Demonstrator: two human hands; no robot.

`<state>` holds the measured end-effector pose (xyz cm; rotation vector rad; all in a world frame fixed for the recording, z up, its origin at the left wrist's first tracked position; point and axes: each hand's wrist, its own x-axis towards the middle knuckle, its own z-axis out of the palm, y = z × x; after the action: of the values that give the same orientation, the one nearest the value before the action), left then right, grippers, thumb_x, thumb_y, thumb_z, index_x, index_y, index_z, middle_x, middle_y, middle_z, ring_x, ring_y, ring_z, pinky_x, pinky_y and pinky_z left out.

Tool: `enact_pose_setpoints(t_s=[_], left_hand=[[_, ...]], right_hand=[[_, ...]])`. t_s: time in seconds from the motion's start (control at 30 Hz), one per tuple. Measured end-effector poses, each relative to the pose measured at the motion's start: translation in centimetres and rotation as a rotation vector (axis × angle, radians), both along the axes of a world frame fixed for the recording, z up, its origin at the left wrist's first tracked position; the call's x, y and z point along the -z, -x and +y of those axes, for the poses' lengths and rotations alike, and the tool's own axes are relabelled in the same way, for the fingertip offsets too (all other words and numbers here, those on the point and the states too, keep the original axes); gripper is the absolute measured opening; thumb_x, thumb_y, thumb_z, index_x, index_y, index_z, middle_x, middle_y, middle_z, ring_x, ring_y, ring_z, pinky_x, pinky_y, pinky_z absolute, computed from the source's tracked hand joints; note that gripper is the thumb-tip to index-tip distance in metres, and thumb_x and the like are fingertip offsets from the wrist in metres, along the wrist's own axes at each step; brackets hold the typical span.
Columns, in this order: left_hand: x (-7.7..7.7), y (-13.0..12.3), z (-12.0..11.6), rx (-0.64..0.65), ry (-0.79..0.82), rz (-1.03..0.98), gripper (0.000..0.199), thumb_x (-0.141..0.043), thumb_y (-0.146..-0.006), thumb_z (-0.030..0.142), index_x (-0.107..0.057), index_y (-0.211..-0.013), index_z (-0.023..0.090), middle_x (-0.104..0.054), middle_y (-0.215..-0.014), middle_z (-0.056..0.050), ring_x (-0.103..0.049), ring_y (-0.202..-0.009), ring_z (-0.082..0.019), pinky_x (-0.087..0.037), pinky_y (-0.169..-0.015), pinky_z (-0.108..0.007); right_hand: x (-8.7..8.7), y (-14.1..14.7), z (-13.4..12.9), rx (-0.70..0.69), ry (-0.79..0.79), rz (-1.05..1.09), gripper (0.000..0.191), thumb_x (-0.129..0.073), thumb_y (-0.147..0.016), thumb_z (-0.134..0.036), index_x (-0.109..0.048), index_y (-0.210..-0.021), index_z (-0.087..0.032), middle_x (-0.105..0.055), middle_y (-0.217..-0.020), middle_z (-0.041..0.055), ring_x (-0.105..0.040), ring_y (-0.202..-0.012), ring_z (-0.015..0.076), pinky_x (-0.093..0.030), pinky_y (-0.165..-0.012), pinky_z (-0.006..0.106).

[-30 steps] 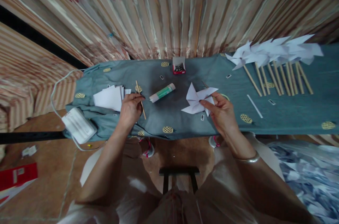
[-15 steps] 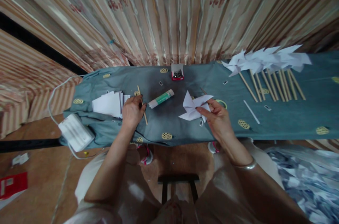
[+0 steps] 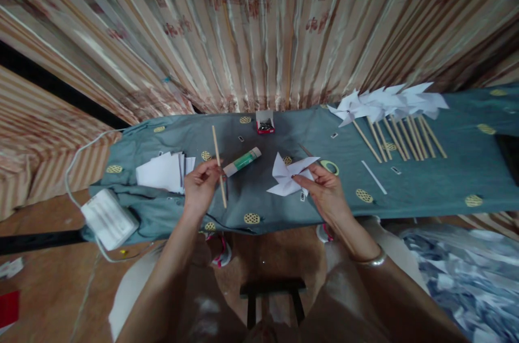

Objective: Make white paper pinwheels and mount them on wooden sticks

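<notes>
My left hand [image 3: 201, 185] pinches a thin wooden stick [image 3: 216, 144] near its middle, the stick standing nearly lengthwise away from me. Between the thumb and fingers of my right hand [image 3: 325, 189] is a white paper pinwheel [image 3: 286, 174], gripped close to its centre. A green and white glue stick [image 3: 242, 162] lies just right of my left hand. Beyond my right hand's fingers are scissors [image 3: 330, 167] with a pale green handle, partly covered by the pinwheel and hand. Left of my left hand sits a stack of white paper pieces [image 3: 159, 171].
At the back right lies a row of pinwheels on sticks [image 3: 395, 105]. A small red box [image 3: 265, 125] with metal pins stands at the back edge. A paper strip [image 3: 373, 177] lies on the green cloth [image 3: 413, 186]. A white power strip [image 3: 110, 218] rests at the left end.
My left hand has lifted the wooden stick off the cloth and turned it a little. My right hand still holds the pinwheel. The whole view has shifted slightly.
</notes>
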<state>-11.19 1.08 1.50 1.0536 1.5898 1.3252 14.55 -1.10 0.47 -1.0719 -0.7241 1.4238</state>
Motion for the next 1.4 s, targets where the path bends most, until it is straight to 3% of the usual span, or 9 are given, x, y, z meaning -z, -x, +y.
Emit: enact_pose_setpoints(t_s=[0.13, 0.27, 0.37, 0.53, 0.77, 1.03, 1.23, 1.4], left_hand=[[-0.2, -4.0, -2.2, 0.143, 0.228, -0.478, 0.036, -0.086, -0.052, 0.031, -0.074, -0.081, 0.013, -0.066, -0.069, -0.001, -0.060, -0.058, -0.011, -0.053, -0.054, -0.023], [0.9, -6.2, -3.5, 0.216, 0.392, -0.660, 0.036, -0.088, -0.054, 0.027, -0.075, -0.084, 0.011, -0.068, -0.076, -0.003, -0.061, -0.059, -0.008, -0.054, -0.055, -0.020], [1.8, -6.8, -3.9, 0.255, 0.413, -0.711, 0.036, -0.089, -0.056, 0.028, -0.075, -0.085, 0.011, -0.071, -0.084, -0.003, -0.059, -0.058, -0.006, -0.051, -0.054, -0.016], [2.6, -7.8, -4.2, 0.293, 0.449, -0.806, 0.035, -0.090, -0.055, 0.029, -0.075, -0.082, 0.011, -0.068, -0.071, -0.002, -0.056, -0.056, -0.007, -0.047, -0.055, -0.018], [1.6, -9.0, -5.2, 0.444, 0.498, -0.867, 0.033, -0.089, -0.059, 0.036, -0.071, -0.067, 0.010, -0.056, -0.054, 0.001, -0.045, -0.051, -0.005, -0.033, -0.051, -0.018], [0.5, -9.1, -5.9, 0.472, 0.540, -0.872, 0.035, -0.087, -0.062, 0.040, -0.070, -0.065, 0.009, -0.052, -0.051, 0.002, -0.038, -0.045, -0.004, -0.024, -0.047, -0.020], [0.1, -8.9, -6.1, 0.437, 0.542, -0.874, 0.033, -0.089, -0.058, 0.033, -0.072, -0.077, 0.013, -0.061, -0.062, 0.000, -0.036, -0.042, -0.002, -0.016, -0.045, -0.020], [0.6, -8.9, -6.2, 0.447, 0.524, -0.820, 0.032, -0.088, -0.060, 0.037, -0.071, -0.074, 0.013, -0.049, -0.050, 0.005, -0.031, -0.042, -0.002, -0.016, -0.045, -0.020]], right_hand=[[0.0, 0.0, -0.2, -0.007, 0.012, 0.006, 0.027, -0.090, -0.055, -0.028, -0.076, -0.078, -0.025, -0.078, -0.079, -0.0036, -0.069, -0.068, 0.0123, -0.057, -0.073, 0.026], [-0.3, -0.1, -0.5, -0.022, 0.010, -0.010, 0.027, -0.089, -0.056, -0.026, -0.077, -0.080, -0.026, -0.078, -0.080, -0.0035, -0.068, -0.067, 0.0112, -0.057, -0.071, 0.024], [-0.7, -0.2, -0.8, -0.030, 0.005, -0.024, 0.025, -0.089, -0.056, -0.026, -0.077, -0.079, -0.025, -0.079, -0.080, -0.0023, -0.068, -0.067, 0.0128, -0.058, -0.070, 0.026], [-1.5, 0.2, -1.4, -0.072, -0.028, -0.061, 0.022, -0.088, -0.059, -0.029, -0.074, -0.076, -0.024, -0.078, -0.077, -0.0024, -0.068, -0.064, 0.0125, -0.058, -0.067, 0.027], [-2.3, 0.1, -2.0, -0.028, -0.183, -0.319, 0.014, -0.081, -0.071, -0.026, -0.073, -0.083, -0.025, -0.076, -0.077, -0.0026, -0.068, -0.069, 0.0130, -0.057, -0.066, 0.024], [-2.4, -0.3, -2.9, 0.032, -0.271, -0.524, 0.011, -0.076, -0.075, -0.020, -0.074, -0.085, -0.025, -0.075, -0.076, -0.0024, -0.067, -0.067, 0.0122, -0.056, -0.064, 0.024], [-2.4, -0.5, -3.4, 0.040, -0.321, -0.607, 0.015, -0.075, -0.077, -0.018, -0.074, -0.089, -0.027, -0.076, -0.077, -0.0035, -0.067, -0.066, 0.0115, -0.055, -0.061, 0.023], [-3.4, -0.5, -3.9, 0.051, -0.374, -0.617, 0.018, -0.074, -0.079, -0.017, -0.074, -0.092, -0.029, -0.076, -0.078, -0.0033, -0.069, -0.067, 0.0125, -0.056, -0.062, 0.024]])
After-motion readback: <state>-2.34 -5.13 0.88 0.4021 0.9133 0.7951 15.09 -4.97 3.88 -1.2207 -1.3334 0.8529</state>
